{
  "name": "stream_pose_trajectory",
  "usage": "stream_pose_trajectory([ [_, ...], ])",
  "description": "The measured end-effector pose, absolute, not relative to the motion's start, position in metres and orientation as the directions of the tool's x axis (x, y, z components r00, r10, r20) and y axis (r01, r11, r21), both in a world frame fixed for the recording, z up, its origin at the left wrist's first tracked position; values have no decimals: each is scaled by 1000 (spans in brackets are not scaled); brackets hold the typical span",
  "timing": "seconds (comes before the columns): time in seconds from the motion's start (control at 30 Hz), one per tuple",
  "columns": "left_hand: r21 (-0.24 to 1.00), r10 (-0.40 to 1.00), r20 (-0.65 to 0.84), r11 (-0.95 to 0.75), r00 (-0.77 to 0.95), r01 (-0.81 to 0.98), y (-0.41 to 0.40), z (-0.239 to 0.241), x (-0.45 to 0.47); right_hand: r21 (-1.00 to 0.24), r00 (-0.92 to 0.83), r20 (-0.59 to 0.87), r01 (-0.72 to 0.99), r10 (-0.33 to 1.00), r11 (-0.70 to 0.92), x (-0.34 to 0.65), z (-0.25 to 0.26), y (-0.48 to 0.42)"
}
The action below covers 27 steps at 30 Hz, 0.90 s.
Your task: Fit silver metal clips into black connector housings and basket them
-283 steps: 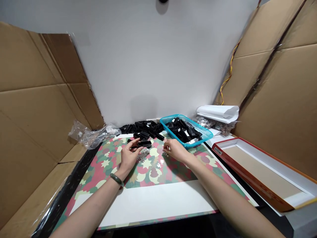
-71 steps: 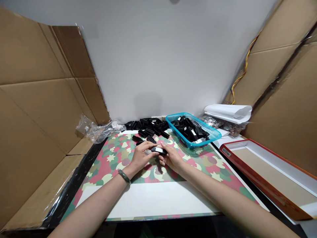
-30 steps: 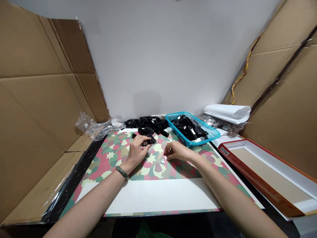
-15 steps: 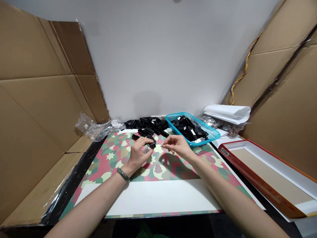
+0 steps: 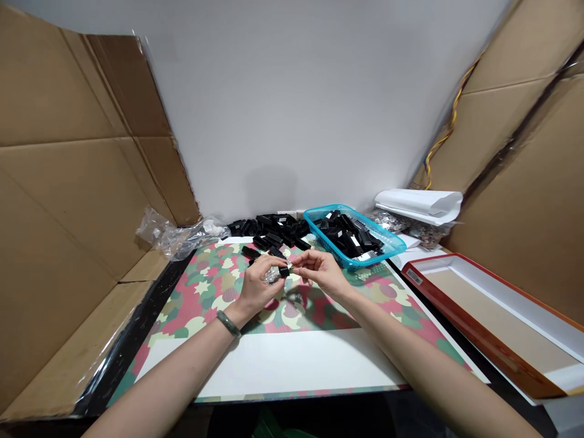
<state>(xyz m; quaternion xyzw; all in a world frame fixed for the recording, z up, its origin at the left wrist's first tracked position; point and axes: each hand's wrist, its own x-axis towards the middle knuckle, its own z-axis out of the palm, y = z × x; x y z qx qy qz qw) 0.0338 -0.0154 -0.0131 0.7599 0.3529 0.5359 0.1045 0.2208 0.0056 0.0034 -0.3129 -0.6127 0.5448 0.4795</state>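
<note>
Black connector housing [image 5: 283,272] sits at the mat's far middle, gripped in the narrow curl of the left hand [image 5: 258,286]. The right hand [image 5: 322,272] has just closed in, its fingertips pinched narrow at the housing's right end; whether they grip it, I cannot tell. The long axis seems to run left-right, though it is small. Silver metal pieces [image 5: 272,275] lie under the left fingers on a camouflage-print mat [image 5: 219,304]. Farther off lie loose black housings [image 5: 269,226] and a turquoise plastic basket [image 5: 378,258].
</note>
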Motion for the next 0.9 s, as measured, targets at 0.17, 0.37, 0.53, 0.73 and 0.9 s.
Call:
stream_pose_trajectory([
  [0.17, 526, 629, 757, -747, 175, 407, -14, -15, 33, -965, -363, 258, -137, 895, 223, 220, 7, 3],
  [0.37, 526, 624, 762, -752, 171, 398, -15, -15, 33, -968, -370, 249, -138, 895, 212, 217, 5, 2],
  [0.53, 522, 614, 771, -761, 168, 385, -15, -16, 35, -978, -400, 203, -134, 894, 162, 217, -1, 3],
  [0.73, 619, 686, 717, -708, 124, 341, -17, -18, 37, -974, -425, 227, -79, 876, 214, 219, 2, 1],
  [0.9, 915, 916, 397, -400, 54, 62, -12, -20, 36, -888, -339, 415, 52, 844, 457, 217, 5, -9],
])
